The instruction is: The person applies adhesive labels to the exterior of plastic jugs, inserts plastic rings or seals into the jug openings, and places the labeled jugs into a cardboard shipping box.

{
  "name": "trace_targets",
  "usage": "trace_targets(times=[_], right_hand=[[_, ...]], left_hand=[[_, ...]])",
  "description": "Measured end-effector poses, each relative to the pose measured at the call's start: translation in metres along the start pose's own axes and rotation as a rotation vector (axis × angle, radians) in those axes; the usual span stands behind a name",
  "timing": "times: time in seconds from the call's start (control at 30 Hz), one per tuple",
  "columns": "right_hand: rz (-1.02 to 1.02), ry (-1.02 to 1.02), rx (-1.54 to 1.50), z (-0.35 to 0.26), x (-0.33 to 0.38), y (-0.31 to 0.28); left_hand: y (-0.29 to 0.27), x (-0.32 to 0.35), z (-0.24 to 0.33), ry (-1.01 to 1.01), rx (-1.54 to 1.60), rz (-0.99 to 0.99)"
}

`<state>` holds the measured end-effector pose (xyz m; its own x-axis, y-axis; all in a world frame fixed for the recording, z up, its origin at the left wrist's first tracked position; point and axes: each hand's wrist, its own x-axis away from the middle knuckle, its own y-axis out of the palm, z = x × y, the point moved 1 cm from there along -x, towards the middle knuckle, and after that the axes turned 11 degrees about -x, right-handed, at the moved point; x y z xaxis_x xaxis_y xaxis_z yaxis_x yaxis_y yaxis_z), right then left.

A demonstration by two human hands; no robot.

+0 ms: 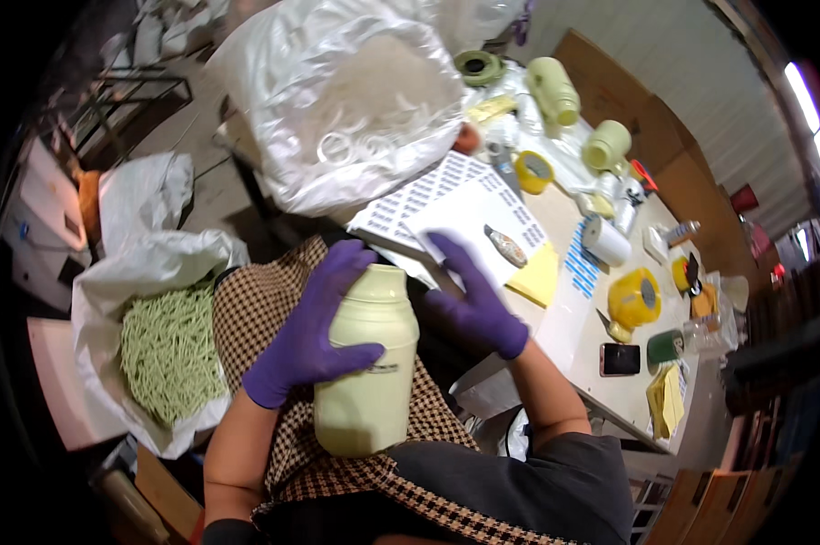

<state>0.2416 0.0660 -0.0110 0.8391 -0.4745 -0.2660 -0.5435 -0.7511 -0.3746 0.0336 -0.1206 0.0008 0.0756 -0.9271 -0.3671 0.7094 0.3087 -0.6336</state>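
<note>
Our left hand (306, 331) grips the bottle (367, 363) over our lap, while our open right hand (474, 304) reaches to the sticker sheet (483, 222) on the table (610, 391), so next we must peel one off carefully.

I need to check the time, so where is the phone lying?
The phone lies flat near the table's front edge, on the right of the head view, just below the yellow tape roll and left of a green roll.

Big clear bag of white rings (346, 100) up top. White bag of green sticks (169, 350) beside lap. Yellow tape roll (634, 298), black phone (620, 360) on counter (610, 391).
</note>
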Motion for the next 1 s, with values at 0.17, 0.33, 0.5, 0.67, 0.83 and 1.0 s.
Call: trace_targets(times=[0.17, 0.33, 0.5, 0.67, 0.83, 1.0], right_hand=[[-0.067, 0.443, -0.577, 0.017, 0.006, -0.003], [0.310, 0.056, -0.018, 0.087, 0.049, -0.090], [0.848, 0.051, -1.542, 0.156, 0.021, -0.218], [1.172, 0.074, -1.368, 0.159, -0.032, -0.252], [0.892, 0.156, -0.954, 0.092, -0.061, -0.115], [0.100, 0.133, -0.685, 0.027, -0.023, 0.115]], left_hand=[[0.018, -0.007, 0.006, 0.049, 0.289, 0.062], [0.010, 0.054, -0.040, -0.215, 0.401, 0.386], [0.006, 0.103, -0.087, -0.427, 0.623, 0.601], [0.016, 0.113, -0.094, -0.353, 0.589, 0.600], [0.017, 0.114, -0.093, -0.339, 0.719, 0.627], [0.019, 0.111, -0.098, -0.330, 0.675, 0.549]])
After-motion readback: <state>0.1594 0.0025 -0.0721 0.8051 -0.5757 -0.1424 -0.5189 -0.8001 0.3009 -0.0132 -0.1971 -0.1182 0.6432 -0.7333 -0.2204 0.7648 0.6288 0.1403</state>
